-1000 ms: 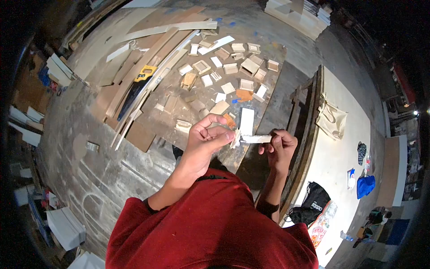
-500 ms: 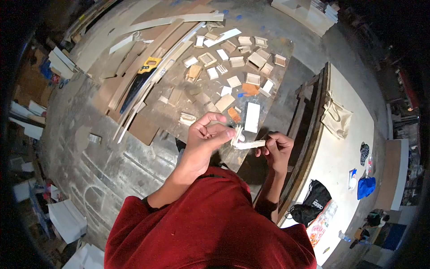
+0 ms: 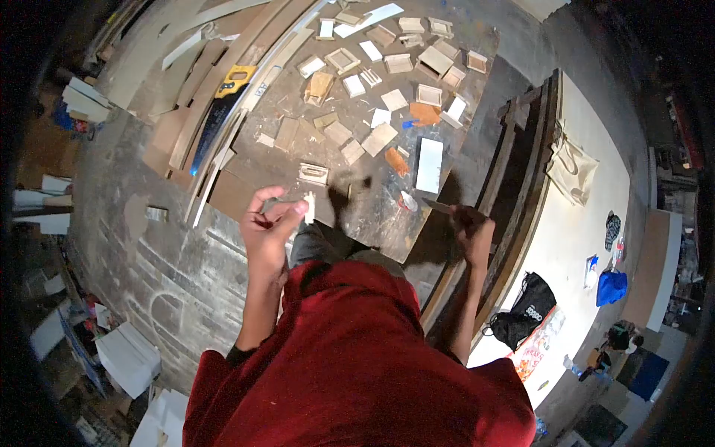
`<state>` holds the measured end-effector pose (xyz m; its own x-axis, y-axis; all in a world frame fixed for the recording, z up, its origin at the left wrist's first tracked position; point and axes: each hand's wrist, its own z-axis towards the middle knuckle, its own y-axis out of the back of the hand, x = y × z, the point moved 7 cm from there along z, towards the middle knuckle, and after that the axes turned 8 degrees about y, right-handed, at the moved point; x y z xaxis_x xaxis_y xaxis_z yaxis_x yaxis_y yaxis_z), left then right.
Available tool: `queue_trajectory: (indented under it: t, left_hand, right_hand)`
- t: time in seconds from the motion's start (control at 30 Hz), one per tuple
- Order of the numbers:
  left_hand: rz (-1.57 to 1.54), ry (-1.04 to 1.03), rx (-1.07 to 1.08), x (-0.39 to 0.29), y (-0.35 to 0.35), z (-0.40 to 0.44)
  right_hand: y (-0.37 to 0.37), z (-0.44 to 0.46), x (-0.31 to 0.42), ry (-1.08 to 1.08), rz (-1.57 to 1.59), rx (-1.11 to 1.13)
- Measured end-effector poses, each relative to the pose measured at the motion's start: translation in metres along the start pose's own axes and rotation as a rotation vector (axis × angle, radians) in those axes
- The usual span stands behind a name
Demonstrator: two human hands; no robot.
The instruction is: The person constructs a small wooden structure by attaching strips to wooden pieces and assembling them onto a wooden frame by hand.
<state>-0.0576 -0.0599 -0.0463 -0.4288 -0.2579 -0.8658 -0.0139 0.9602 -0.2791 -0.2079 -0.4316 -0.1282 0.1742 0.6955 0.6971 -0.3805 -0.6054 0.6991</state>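
Observation:
My left hand is closed in a pinch on a small pale wooden piece, which stands upright between thumb and fingertips. Off to the right, in shadow, my right hand grips a thin strip that points left. The two hands are well apart. Below and between them, a small white and reddish object lies on the board; its kind is unclear. A white rectangular block lies just beyond it. A small slotted wooden frame lies beyond my left hand.
Several small wooden boxes and panels are spread over the brown board. A yellow-handled handsaw rests on long planks at the left. On the right stands a white-topped table holding a cloth bag and a black bag.
My hands have moved apart: the left one went left with its wooden piece, while the right drew slightly right and into shadow with the strip. The view has shifted a little.

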Motion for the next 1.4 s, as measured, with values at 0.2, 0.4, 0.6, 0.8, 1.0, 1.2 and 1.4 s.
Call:
queue_trajectory:
  t: [0.2, 0.4, 0.6, 0.8, 1.0, 1.2, 1.4]
  left_hand:
    - [0.026, -0.010, -0.059, -0.012, 0.023, 0.016]
    - [0.061, -0.036, -0.038, -0.020, 0.028, 0.028]
    - [0.090, -0.030, -0.042, -0.024, 0.039, 0.031]
    - [0.158, -0.059, -0.053, -0.027, 0.047, 0.025]
    - [0.502, -0.252, -0.038, -0.038, 0.039, 0.012]
    - [1.008, -0.399, 0.458, -0.022, 0.002, 0.038]
    - [1.073, -0.388, 0.681, -0.013, 0.015, 0.071]
  right_hand:
    - [-0.087, -0.023, -0.107, 0.033, -0.204, 0.002]
    - [-0.107, 0.002, -0.036, -0.083, -0.235, 0.137]
    - [-0.145, -0.009, -0.062, -0.087, -0.417, 0.048]
    - [-0.131, -0.011, -0.055, -0.155, -0.516, -0.057]
    - [-0.081, 0.004, 0.001, -0.107, -0.518, -0.175]
    - [-0.124, 0.039, 0.156, 0.182, 0.376, 0.214]
    - [-0.195, 0.043, 0.212, 0.251, 0.406, 0.409]
